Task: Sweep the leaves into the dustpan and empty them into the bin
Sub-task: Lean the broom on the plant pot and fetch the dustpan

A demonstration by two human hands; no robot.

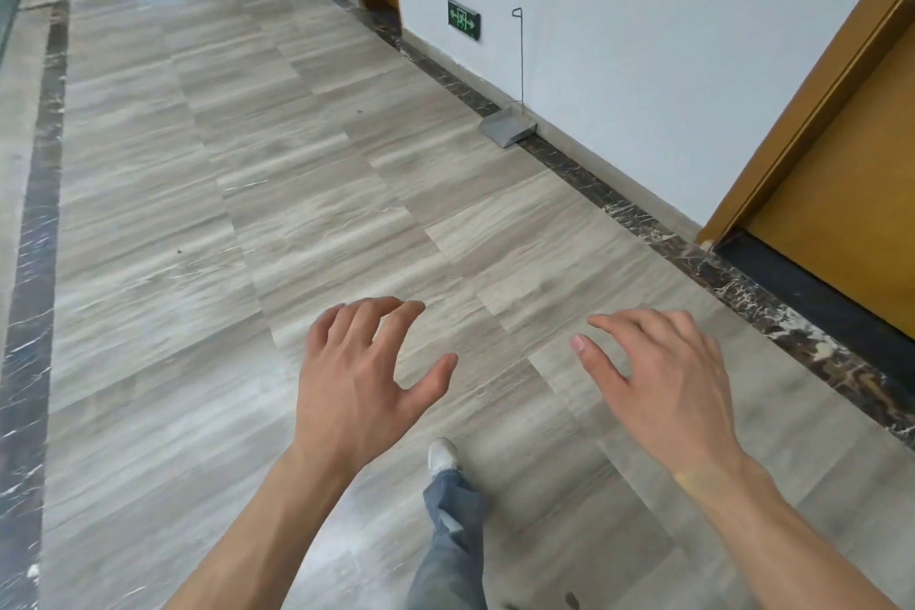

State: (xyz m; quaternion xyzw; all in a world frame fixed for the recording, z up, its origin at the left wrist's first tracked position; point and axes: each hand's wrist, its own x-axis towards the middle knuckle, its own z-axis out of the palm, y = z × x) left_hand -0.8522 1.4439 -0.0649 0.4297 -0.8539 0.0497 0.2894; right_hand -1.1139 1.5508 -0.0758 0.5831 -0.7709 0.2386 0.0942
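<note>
Both hands are held out over the tiled floor [297, 213], fingers loosely spread and holding nothing. The grey dustpan [506, 127] sits far ahead and to the right, against the white wall [643, 40], its thin wire handle [521, 60] standing upright. The right hand [658, 376] is nearer to it than the left hand [356, 381]. No broom, bin or clear leaves are visible.

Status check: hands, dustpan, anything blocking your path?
Left hand and right hand open, no grip on anything. Dustpan on the floor against the wall, untouched. No broom, leaves or bin in view. Nothing between hands and dustpan.
</note>
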